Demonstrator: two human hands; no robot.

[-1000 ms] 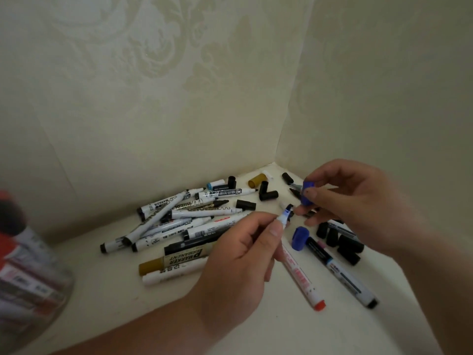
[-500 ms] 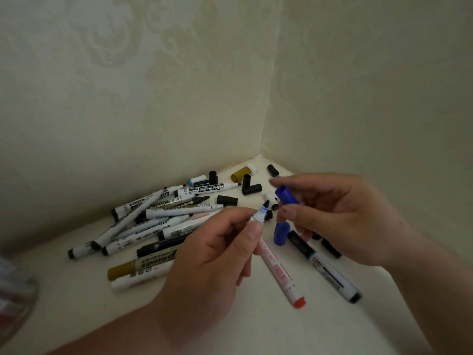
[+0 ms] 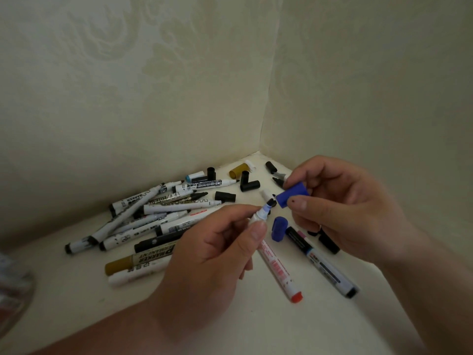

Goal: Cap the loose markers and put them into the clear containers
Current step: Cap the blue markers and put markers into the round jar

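Head view: left hand [image 3: 212,252] is gripping the uncapped marker [image 3: 259,217] over the table [image 3: 230,326] corner, right hand [image 3: 353,213] is pinching a blue cap [image 3: 294,194] just beside its tip, looking off-axis, probably risking jamming or inking fingers

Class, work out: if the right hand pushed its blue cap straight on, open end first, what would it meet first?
Most likely the uncapped tip of the marker pinched by the left hand; depth is uncertain.
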